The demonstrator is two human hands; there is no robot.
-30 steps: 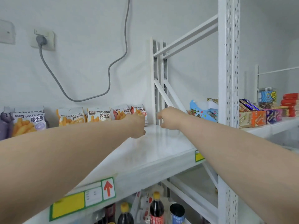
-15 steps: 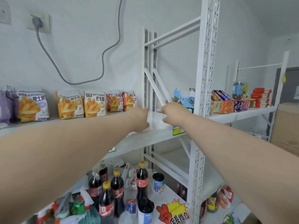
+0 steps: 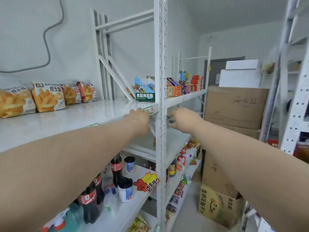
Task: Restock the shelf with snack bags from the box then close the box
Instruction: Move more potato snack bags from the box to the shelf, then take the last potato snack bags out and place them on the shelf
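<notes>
Several fry-printed snack bags [image 3: 48, 96] stand in a row at the back left of the white shelf [image 3: 75, 118]. My left hand [image 3: 137, 118] hovers at the shelf's front edge beside the white upright post [image 3: 161, 114], fingers loosely curled and holding nothing. My right hand [image 3: 182, 119] is just right of the post at the same height, also loosely curled with nothing visibly in it. A cardboard box [image 3: 219, 205] with yellow print stands on the floor at the lower right, one flap raised.
A green seaweed snack box [image 3: 144, 92] and small cartons [image 3: 178, 90] sit further right on the shelf. Cola bottles [image 3: 117, 166] and cans fill the lower shelf. Stacked brown cartons [image 3: 234, 106] stand against the far wall. Another rack [image 3: 294, 106] rises on the right.
The view has swung right and downward. Both hands have drawn back from the rear of the shelf to its front edge by the upright post.
</notes>
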